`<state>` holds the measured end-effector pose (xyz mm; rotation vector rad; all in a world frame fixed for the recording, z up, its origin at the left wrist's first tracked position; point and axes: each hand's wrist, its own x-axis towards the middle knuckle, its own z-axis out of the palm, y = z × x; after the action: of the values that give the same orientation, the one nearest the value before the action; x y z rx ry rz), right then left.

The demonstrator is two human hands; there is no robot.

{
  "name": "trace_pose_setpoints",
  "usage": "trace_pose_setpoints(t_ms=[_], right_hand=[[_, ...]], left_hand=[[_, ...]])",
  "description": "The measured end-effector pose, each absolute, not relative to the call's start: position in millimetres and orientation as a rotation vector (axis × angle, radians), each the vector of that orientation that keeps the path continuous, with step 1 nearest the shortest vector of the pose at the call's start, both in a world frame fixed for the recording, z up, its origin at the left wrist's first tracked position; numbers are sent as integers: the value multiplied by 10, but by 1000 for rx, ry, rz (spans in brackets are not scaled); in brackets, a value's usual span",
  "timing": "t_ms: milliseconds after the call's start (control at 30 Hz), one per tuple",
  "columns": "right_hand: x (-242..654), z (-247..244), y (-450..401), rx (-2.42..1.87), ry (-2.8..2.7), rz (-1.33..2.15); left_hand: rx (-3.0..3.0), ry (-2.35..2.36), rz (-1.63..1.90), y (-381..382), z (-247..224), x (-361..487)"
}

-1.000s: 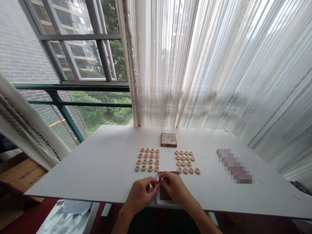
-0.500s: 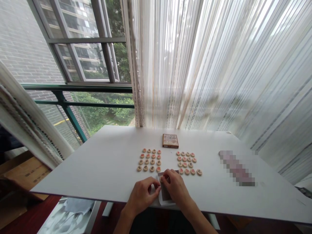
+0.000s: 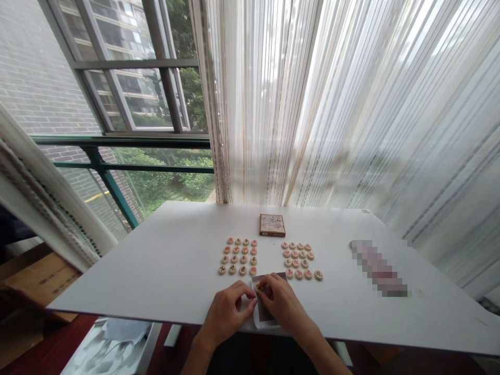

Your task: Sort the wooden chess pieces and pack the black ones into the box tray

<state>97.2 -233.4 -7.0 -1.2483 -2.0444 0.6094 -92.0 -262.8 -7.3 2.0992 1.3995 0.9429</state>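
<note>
An open box tray (image 3: 267, 312) with white sides and a brown inside lies at the table's front edge. My right hand (image 3: 279, 297) reaches over it, thumb and index finger closed on a round chess piece (image 3: 257, 286) in its upper left corner. At the tray's left side is my left hand (image 3: 230, 308), its thumb and index finger curled toward each other with a gap and nothing visible between them. Beyond the hands, round pieces with red and black characters lie in rows, a left group (image 3: 244, 259) and a right group (image 3: 302, 254).
A flat printed box lid (image 3: 272, 224) lies behind the two groups on the white table (image 3: 164, 260). On the right is a blurred pinkish object (image 3: 377, 268). A cardboard box (image 3: 42, 276) stands on the floor at left. Curtains and a window border the far side.
The piece at the tray's upper left corner shows more clearly beside my right fingertips. Both hands have hardly moved, and the view has shifted slightly.
</note>
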Motion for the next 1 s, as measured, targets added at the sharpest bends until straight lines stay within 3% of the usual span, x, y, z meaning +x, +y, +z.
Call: trace_pose_setpoints(t_ms=[1000], right_hand=[[936,-95,-2326,-1338,-2127,505]], left_hand=[[2154,1386,1038,-2605,-96,-949]])
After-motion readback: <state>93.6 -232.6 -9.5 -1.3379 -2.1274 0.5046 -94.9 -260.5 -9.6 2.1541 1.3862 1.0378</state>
